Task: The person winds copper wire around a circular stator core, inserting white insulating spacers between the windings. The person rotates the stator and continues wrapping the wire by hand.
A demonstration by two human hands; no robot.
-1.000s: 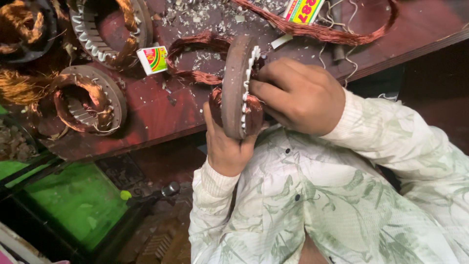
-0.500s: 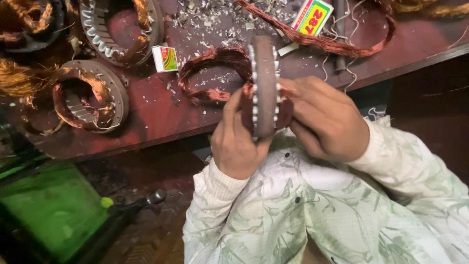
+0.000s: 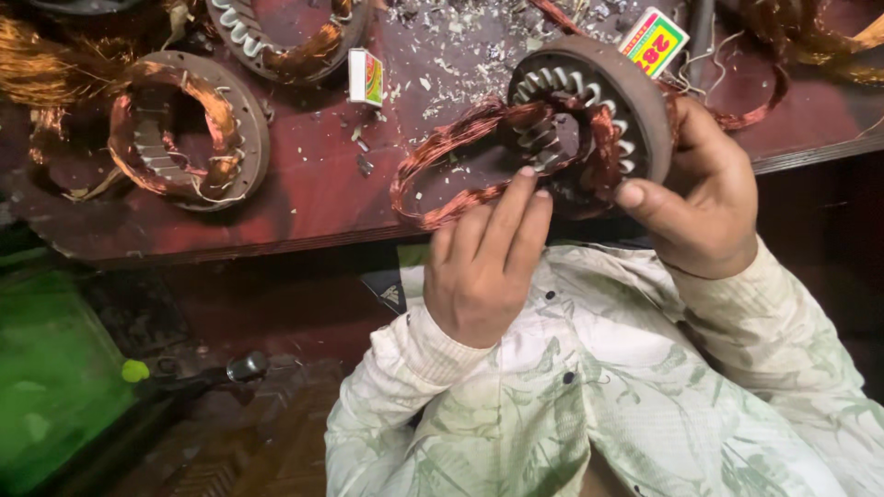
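— What do the hands do?
— The right hand (image 3: 704, 207) grips the metal ring (image 3: 589, 115) by its rim, just above the table (image 3: 313, 198) edge. The left hand (image 3: 483, 267) is open, fingertips on the copper wire (image 3: 442, 161) of the ring.
— And behind the ring?
— Left of it a small box (image 3: 366, 77), farther left a second ring (image 3: 189, 129).

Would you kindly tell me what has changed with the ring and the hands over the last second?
The stator ring was turned from edge-on to show its toothed opening. The right hand keeps its grip on the rim; the left hand now only touches the copper winding. The bench clutter is unchanged.
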